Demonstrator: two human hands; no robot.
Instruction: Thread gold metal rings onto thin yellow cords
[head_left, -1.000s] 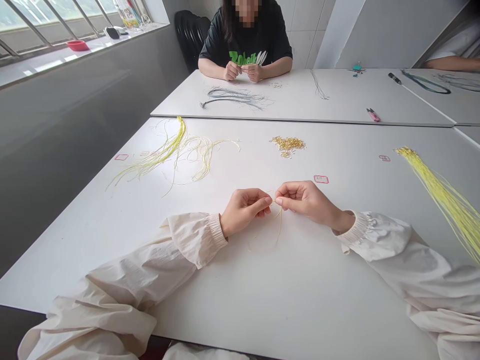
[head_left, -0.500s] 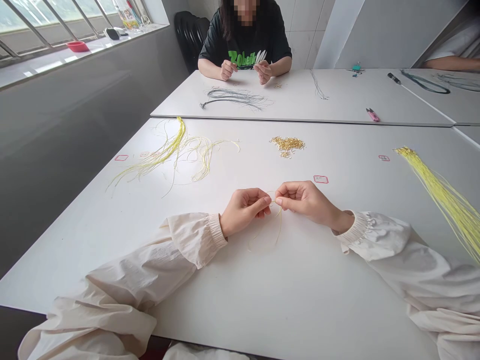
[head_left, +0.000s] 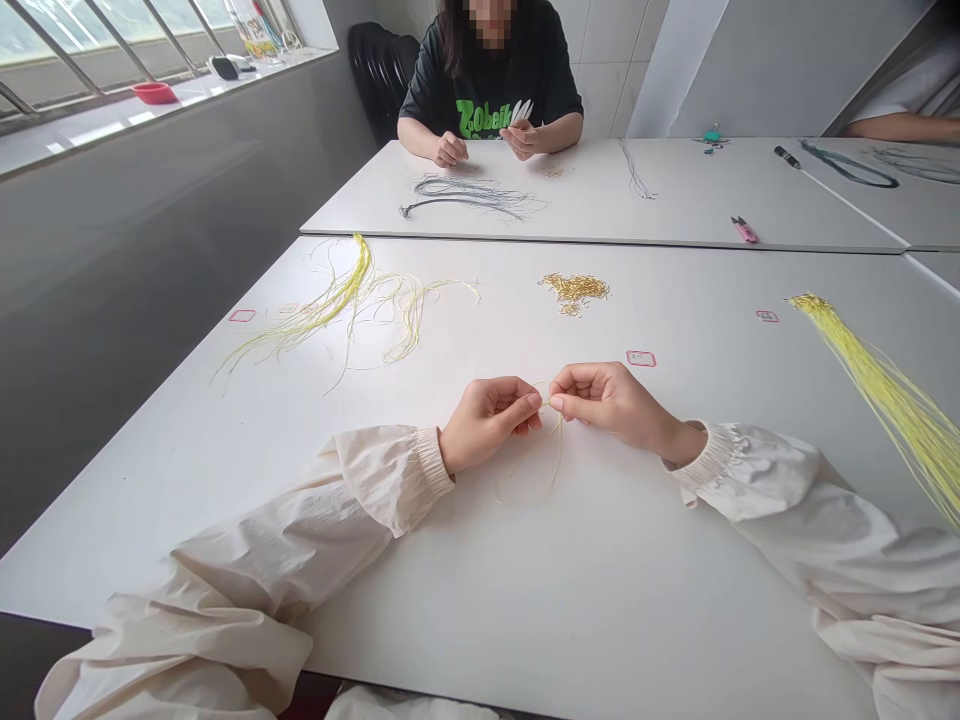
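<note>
Thumb and fingers of my left hand [head_left: 491, 415] pinch a thin yellow cord [head_left: 558, 455] over the middle of the white table [head_left: 570, 600]. My right hand [head_left: 611, 400] pinches the same cord a finger's width away, the fingertips of both hands nearly meeting. Loose ends of the cord hang below the hands in a curve. Whether a small metal piece sits between my fingertips is too small to tell. Beyond my hands lies a pile of small gold metal pieces [head_left: 574, 288].
A loose yellow cord bundle [head_left: 360, 275] lies at the left, a straighter yellow bundle [head_left: 862, 370] at the right. Across the table a person [head_left: 491, 90] in a black shirt handles something small near dark cords [head_left: 465, 195]. Pink-handled snips [head_left: 745, 230] lie farther back.
My two hands stay almost still, both pinching the cord. Across the table, the other person's hands have shifted slightly, one lowering toward the tabletop.
</note>
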